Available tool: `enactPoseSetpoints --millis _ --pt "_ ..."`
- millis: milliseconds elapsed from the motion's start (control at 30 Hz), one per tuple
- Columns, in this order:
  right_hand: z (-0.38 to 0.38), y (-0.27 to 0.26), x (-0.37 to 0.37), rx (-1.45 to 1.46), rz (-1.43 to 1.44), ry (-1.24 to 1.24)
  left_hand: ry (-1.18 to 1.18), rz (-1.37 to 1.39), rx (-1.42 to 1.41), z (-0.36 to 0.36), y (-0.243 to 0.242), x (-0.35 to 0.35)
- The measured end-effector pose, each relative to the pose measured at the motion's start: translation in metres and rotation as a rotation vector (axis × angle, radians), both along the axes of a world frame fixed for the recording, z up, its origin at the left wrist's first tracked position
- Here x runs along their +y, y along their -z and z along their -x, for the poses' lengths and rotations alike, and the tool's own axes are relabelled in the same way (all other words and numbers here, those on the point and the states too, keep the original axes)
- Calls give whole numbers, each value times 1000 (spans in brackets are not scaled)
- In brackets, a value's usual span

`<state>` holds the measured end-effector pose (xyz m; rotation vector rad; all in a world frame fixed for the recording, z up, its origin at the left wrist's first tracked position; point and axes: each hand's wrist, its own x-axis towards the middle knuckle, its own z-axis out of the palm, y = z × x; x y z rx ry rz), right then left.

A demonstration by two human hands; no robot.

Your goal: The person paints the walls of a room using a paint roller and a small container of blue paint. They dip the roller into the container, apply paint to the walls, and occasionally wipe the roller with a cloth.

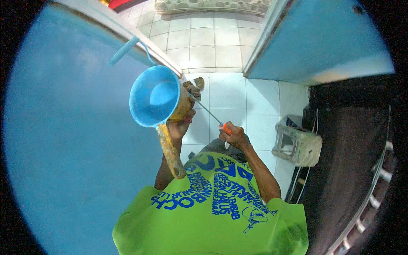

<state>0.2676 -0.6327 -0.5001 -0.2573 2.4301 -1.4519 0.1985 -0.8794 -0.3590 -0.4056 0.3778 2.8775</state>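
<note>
My left hand (180, 127) is under and beside a yellow plastic dipper (183, 106), holding it up in front of my chest. Blue paint coats its inside, with a lighter patch at the bottom. The dipper's smeared handle (169, 149) points back toward me. In my right hand (236, 137) is the orange grip (227, 128) of a paint roller. Its thin metal rod (207, 110) runs up and left, partly hidden behind the dipper. Beyond the dipper, the blue-coated roller sleeve (124, 51) is at the blue wall (79, 121); whether it touches is hard to tell.
A crumpled brown cloth (195, 87) appears just beyond the dipper, low by the door frame (153, 54). White floor tiles (228, 91) run through the doorway toward a mattress (210, 6). On the right stand a paint-marked stool (299, 145) and a dark sheet-like surface (347, 165).
</note>
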Motion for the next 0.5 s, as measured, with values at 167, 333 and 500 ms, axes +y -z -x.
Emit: enactPoseSetpoints --millis 167,333,500 --pt "50 50 -33 77 -199 -171 -141 -67 214 11 44 -20" --pt "97 111 -37 142 -160 -366 -337 10 329 9 68 -21" --pt "157 182 -51 -23 -42 -300 -420 -26 119 11 164 -28"
